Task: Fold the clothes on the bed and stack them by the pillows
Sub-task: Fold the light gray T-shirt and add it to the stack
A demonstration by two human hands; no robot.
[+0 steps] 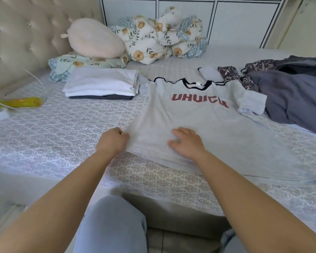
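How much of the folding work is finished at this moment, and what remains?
Done: a stack of folded clothes lies near the pillows. In hand: the grey T-shirt is spread flat on the bed; the left hand pinches its edge, the right hand presses it flat. Left: this shirt's folds, and the unfolded heap of dark clothes on the right.

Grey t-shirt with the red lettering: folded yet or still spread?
Mostly spread. The grey t-shirt lies front up, one sleeve out; the left hand grips its left edge, the right hand presses it flat.
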